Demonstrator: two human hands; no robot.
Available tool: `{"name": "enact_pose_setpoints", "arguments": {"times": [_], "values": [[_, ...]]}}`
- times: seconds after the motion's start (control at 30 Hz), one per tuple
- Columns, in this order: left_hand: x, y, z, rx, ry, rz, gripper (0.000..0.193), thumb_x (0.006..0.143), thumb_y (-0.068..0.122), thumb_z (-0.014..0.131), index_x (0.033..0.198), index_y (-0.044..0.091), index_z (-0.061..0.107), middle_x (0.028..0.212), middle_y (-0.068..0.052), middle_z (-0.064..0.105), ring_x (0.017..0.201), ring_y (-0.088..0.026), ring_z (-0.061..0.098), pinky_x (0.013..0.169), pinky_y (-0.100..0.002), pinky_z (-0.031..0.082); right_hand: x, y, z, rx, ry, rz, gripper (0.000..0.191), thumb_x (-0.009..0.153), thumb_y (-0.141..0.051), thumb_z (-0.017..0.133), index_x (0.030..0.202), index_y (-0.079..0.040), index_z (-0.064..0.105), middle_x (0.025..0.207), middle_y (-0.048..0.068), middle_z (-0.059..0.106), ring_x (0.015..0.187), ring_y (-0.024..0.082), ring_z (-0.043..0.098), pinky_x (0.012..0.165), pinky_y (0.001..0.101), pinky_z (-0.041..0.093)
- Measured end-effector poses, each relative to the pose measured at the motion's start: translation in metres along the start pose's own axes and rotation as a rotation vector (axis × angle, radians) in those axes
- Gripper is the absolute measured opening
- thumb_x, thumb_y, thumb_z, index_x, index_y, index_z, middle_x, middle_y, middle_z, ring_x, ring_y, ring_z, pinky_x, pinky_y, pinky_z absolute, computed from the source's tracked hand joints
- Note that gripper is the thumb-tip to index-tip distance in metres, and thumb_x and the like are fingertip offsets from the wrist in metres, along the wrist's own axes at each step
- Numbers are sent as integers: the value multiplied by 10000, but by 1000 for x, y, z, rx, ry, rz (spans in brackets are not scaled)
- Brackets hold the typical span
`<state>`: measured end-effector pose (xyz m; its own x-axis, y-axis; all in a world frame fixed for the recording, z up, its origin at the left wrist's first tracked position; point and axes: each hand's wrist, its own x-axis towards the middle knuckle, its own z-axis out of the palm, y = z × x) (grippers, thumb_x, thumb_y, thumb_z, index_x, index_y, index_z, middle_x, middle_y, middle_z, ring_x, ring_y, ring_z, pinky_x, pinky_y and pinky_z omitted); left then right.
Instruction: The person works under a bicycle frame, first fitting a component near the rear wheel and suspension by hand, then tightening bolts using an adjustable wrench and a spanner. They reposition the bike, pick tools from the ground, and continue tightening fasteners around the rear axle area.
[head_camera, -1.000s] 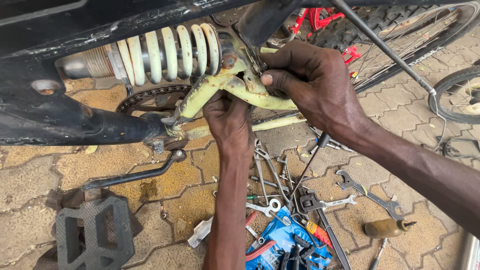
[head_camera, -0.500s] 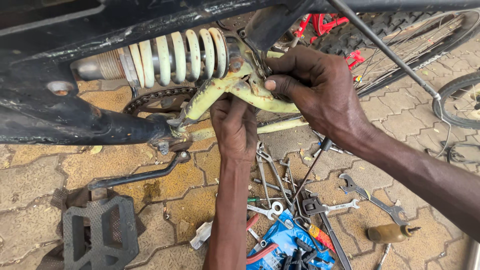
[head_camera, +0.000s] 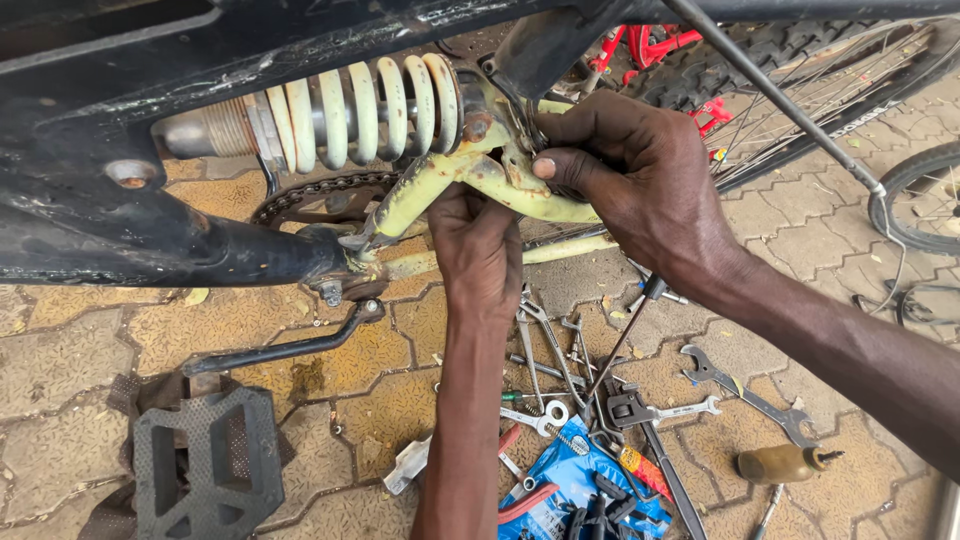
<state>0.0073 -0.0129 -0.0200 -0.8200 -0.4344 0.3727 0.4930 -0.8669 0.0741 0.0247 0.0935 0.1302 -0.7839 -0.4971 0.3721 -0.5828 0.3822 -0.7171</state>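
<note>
A black bicycle frame lies across the top, with a pale yellow coil spring shock and a pale yellow swingarm joined below it. My right hand grips the yellow bracket beside the spring's end, thumb pressed on it. My left hand reaches up from below and holds the underside of the same yellow arm. Whether either hand holds a small tool or bolt is hidden by the fingers. The chainring shows behind the arm.
A black crank arm and pedal hang at lower left. Several wrenches and loose tools lie on the brick paving, with a blue packet and a small brown bottle. Bicycle wheels stand at the upper right.
The view has drifted so the frame and spring sit further right and lower. Both hands stay on the yellow arm, the right hand's fingers shifting slightly at the bracket.
</note>
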Motion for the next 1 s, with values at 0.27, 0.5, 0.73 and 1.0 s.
{"name": "enact_pose_setpoints", "arguments": {"times": [0.27, 0.5, 0.73, 1.0], "values": [[2, 3, -3, 51, 38, -46, 212, 989, -154, 696, 1176, -63, 657, 1122, -169, 734, 995, -218, 729, 861, -311, 616, 0, 2, -1, -15, 7, -23, 212, 964, -39, 743, 1164, 18, 704, 1020, 69, 776, 954, 67, 715, 812, 237, 615], [0, 2, 4, -153, 79, -125, 196, 995, -59, 660, 1191, -44, 655, 1118, -142, 734, 994, -192, 735, 887, -298, 626, -2, 8, -3, 48, -3, -45, 239, 966, -23, 736, 1196, 21, 690, 1061, 68, 771, 994, 80, 723, 877, 247, 644], [0, -2, 4, -151, 70, -111, 257, 959, -96, 666, 1201, -13, 644, 1142, -104, 727, 1033, -156, 726, 941, -276, 618, -1, 7, -4, -22, -12, -44, 245, 968, -43, 747, 1195, 34, 695, 1033, 85, 772, 960, 84, 717, 839, 251, 632], [-1, 2, 2, -75, 35, -120, 264, 964, -94, 682, 1215, -21, 648, 1153, -118, 727, 1048, -170, 728, 954, -286, 620, -3, 4, -3, -63, 3, -74, 240, 973, -58, 754, 1188, 33, 699, 1019, 69, 766, 956, 70, 702, 827, 249, 619]]}}
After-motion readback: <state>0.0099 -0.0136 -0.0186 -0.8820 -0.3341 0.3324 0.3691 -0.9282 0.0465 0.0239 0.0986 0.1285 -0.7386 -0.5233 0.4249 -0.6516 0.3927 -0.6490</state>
